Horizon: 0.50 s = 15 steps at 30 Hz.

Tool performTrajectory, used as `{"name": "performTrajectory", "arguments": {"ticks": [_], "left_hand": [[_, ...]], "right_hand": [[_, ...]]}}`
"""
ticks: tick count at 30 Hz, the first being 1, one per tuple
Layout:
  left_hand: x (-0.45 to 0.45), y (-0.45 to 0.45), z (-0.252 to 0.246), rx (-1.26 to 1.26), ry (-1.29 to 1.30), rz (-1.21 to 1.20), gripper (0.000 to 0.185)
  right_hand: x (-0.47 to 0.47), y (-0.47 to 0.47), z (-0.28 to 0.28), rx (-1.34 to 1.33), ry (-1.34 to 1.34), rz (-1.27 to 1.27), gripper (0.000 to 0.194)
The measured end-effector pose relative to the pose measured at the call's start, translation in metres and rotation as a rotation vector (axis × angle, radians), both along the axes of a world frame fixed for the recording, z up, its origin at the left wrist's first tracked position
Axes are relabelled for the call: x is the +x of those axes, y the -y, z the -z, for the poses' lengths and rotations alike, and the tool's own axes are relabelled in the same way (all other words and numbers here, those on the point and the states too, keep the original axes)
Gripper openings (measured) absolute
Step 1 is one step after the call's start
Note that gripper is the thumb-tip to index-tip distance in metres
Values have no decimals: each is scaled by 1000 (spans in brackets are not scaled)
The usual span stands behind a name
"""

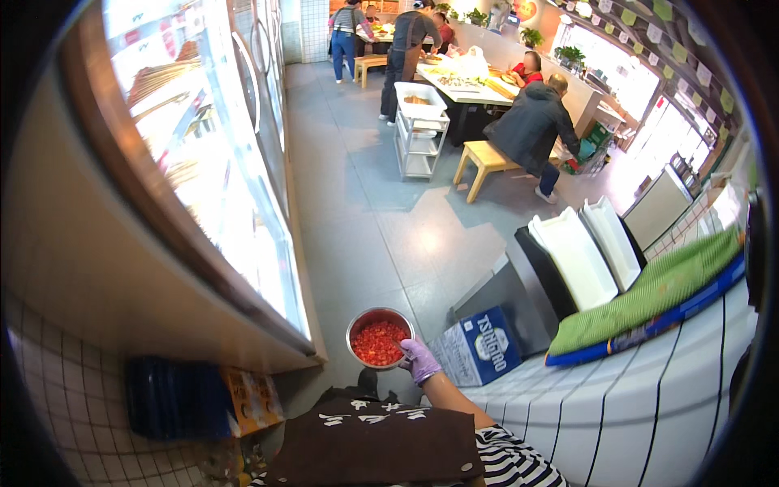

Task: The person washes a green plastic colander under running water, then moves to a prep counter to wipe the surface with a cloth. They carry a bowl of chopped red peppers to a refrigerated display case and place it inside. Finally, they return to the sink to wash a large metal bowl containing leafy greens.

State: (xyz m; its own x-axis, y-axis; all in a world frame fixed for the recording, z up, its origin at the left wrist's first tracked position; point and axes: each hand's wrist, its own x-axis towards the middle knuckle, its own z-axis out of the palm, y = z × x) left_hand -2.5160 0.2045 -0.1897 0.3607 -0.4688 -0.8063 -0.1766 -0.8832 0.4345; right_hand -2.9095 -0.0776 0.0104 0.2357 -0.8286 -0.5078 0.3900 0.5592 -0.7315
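My right hand [420, 361], in a thin purple glove, grips the rim of a round stainless steel bowl [349, 344]. Chopped red pieces, possibly chili peppers [380, 343], fill much of the bowl, which I hold out in front of me above the floor. What looks like a utensil handle lies under my thumb at the rim, too small to make out. My left hand is out of view. Below the bowl, my dark brown apron [377, 444] bears white writing.
Left stands a lit glass-door refrigerator [207, 146] with skewers. Right are a Tsingtao beer carton [481, 347], white plastic bins [575, 259] and a green cloth [651, 286] on a white-tiled counter [602, 389]. Ahead are a trolley [420, 146], a bench [487, 157] and several people around tables.
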Motion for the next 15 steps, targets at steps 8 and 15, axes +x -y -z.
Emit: {"name": "performTrajectory", "arguments": {"ticks": [8,15], "left_hand": [[-116,313,-75,-819,-22,-26,25],[-174,529,-214,-660,-813,-340,57]], "right_hand": [[-61,222,-33,-23,2,-138,51],[-22,420,-55,-61,15,-593,56]]}}
